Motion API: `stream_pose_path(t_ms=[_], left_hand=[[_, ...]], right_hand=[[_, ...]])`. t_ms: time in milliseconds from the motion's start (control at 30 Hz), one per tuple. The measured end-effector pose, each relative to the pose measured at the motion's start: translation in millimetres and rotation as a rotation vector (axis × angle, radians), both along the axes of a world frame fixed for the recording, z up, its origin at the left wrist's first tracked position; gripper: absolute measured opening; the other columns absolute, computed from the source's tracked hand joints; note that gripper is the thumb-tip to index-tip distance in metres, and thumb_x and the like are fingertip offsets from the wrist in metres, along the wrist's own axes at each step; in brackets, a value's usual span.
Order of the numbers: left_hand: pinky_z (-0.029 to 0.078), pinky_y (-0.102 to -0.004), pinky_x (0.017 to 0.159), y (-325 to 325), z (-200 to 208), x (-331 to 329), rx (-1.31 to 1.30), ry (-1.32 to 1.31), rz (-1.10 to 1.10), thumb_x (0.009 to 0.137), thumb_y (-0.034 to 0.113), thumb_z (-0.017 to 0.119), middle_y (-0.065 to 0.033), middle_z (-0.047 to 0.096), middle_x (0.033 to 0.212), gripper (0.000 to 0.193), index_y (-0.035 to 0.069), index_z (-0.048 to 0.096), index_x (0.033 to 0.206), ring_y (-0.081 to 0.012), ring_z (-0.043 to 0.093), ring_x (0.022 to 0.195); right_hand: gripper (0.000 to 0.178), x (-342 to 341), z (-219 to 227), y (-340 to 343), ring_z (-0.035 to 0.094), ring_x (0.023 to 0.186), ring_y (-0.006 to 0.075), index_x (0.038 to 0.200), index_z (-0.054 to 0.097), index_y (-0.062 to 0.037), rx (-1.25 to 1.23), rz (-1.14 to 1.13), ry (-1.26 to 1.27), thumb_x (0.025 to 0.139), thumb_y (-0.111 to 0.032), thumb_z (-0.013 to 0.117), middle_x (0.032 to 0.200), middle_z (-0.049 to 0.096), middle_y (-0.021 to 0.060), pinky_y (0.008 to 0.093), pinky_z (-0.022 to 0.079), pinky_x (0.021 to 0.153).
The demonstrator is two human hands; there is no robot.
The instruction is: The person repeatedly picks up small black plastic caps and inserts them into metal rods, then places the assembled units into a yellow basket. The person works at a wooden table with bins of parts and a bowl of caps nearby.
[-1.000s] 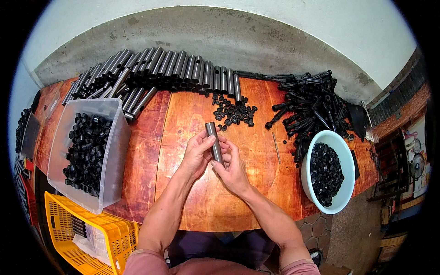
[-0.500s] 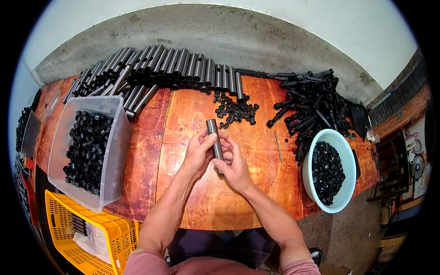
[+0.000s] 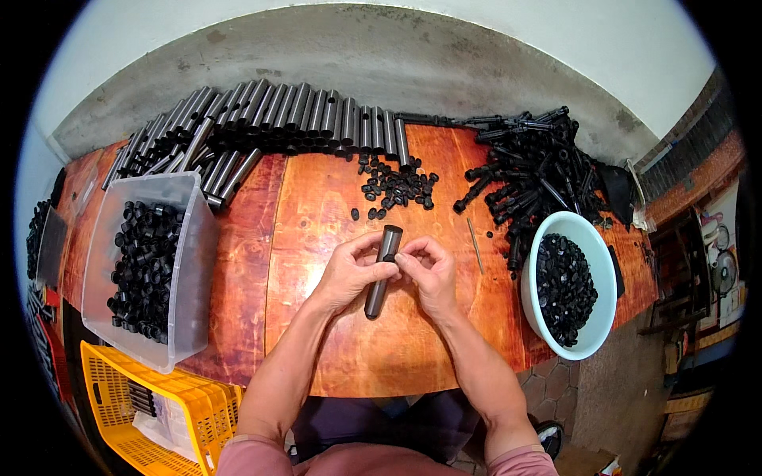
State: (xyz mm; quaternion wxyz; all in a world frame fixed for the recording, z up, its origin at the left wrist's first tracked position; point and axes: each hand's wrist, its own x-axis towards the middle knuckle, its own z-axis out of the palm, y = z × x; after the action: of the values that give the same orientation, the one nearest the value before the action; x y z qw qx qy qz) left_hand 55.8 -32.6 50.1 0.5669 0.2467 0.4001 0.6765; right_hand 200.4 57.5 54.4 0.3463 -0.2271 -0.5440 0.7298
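The left hand (image 3: pixel 350 272) has its thumb and fingers clamped on a dark metal tube (image 3: pixel 377 298), which slants above the wooden table (image 3: pixel 317 210) in front of the person, between both hands. The right hand (image 3: pixel 435 278) has its thumb and forefinger drawn together against the tube's side, though whether they pinch a small part there I cannot tell. Beyond lie scattered black caps (image 3: pixel 399 188) and a stack of tubes (image 3: pixel 300 111), with a plastic bin (image 3: pixel 195 262) to the left and a pale blue bowl (image 3: pixel 607 285) to the right.

A short-sleeved dusty-pink shirt (image 3: pixel 373 462) is worn with dark trousers (image 3: pixel 341 424).
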Motion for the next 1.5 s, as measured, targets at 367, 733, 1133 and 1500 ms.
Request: stream_pose_path(t_ms=[367,733,1133,1500], left_hand=[[0.059,-0.0276,0.072,2,-4,4,-0.010,0.144,-0.053,0.095,0.010,0.068,-0.0081,0.065,0.104,0.059,-0.004,0.044,0.147,-0.0146,0.068,0.083],[0.054,-0.0276,0.056,1,-5,5,0.008,0.298,-0.049,0.101,0.013,0.057,-0.0059,0.063,0.084,0.045,-0.001,0.048,0.143,-0.0127,0.063,0.063],[0.056,-0.0415,0.081,-2,8,8,0.102,1.187,0.149,0.084,0.012,0.070,-0.0235,0.070,0.106,0.051,0.002,0.059,0.132,-0.0366,0.070,0.094],[0.053,-0.0475,0.078,-4,4,22,0.004,1.503,0.208,0.083,0.007,0.071,-0.0193,0.066,0.097,0.031,0.003,0.064,0.113,-0.0390,0.065,0.091]], right_hand=[[0.008,1,-3,6,0.063,0.067,0.0087,0.093,0.064,-0.0014,0.128,0.013,0.008,0.091,-0.004,0.071,0.081,0.068,0.0037,0.0228,0.050,0.059],[0.009,1,-3,10,0.063,0.059,0.0128,0.094,0.060,0.0017,0.090,0.033,-0.062,0.096,-0.006,0.066,0.075,0.066,0.0086,0.0268,0.051,0.048],[0.021,5,-12,28,0.062,0.079,0.0076,0.109,0.067,-0.0003,0.208,-0.027,-0.114,0.095,-0.015,0.069,0.094,0.068,0.0023,0.0231,0.051,0.069],[0.024,20,-10,52,0.058,0.080,0.0079,0.114,0.066,0.0006,0.239,0.300,-0.373,0.092,-0.008,0.068,0.090,0.064,0.0002,0.0239,0.051,0.073]])
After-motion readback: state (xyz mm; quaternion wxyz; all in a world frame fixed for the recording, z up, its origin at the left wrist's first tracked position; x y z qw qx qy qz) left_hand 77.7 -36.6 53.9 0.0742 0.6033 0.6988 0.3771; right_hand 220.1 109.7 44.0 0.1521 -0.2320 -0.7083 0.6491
